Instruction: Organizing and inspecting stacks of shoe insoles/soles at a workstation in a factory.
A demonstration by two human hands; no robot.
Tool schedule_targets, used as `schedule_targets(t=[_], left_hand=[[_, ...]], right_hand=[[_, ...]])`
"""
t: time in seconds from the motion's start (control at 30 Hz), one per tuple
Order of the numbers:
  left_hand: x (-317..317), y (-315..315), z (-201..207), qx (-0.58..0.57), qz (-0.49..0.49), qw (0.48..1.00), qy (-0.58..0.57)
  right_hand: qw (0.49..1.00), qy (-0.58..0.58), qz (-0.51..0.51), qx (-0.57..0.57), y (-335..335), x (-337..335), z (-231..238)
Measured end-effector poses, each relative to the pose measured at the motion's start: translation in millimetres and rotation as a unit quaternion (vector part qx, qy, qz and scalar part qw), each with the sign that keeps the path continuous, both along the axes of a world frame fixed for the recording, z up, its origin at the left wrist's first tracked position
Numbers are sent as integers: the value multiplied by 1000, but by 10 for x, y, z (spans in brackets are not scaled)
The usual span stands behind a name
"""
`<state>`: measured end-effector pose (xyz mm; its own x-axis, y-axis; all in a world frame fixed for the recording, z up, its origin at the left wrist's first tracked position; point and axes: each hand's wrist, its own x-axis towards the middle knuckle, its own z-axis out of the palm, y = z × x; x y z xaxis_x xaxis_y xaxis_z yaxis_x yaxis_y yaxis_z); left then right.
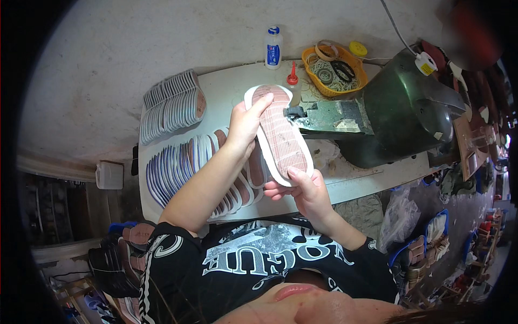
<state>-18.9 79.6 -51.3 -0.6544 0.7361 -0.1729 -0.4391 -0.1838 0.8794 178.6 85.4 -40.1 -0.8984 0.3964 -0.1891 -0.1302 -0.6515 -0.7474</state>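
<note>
Pinkish-brown striped, white-rimmed insole (277, 132) is what we are holding left of the dark-green rounded machine (407, 110), left hand (247, 123) pinching its far end, right hand (312, 195) its near end. Similar insoles (175, 167) are standing further left; which are finished, we cannot tell.

Blue-capped wht btl (273, 53) L of yel. bskt (330, 92); wht box (110, 176) far L

Insole (278, 129): frame centre, left of machine arm (332, 115). Insole rows (172, 102): left, on table (226, 81). Basket (308, 57): upper centre, behind machine arm; bottle (273, 51) left of basket.
</note>
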Motion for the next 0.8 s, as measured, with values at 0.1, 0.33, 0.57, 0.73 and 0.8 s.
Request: schedule_targets(t=[0.1, 0.33, 0.57, 0.73, 0.8], left_hand=[[-193, 83, 43, -64, -40, 997, 6], [-832, 219, 53, -187, 1, 844, 502], [-826, 439, 751, -124, -474, 519, 700], [-854, 537, 893, -187, -560, 519, 618], [-842, 513, 920, -208, -552, 522, 617]], right_hand=[[999, -1, -31, -10, 13, -148, -74], [996, 14, -85, -26, 99, -512, -43], [996, -14, -88, -29, 201, -656, -4], [996, -44, -63, -41, 280, -655, 60], [996, -45, -53, -55, 323, -637, 97]])
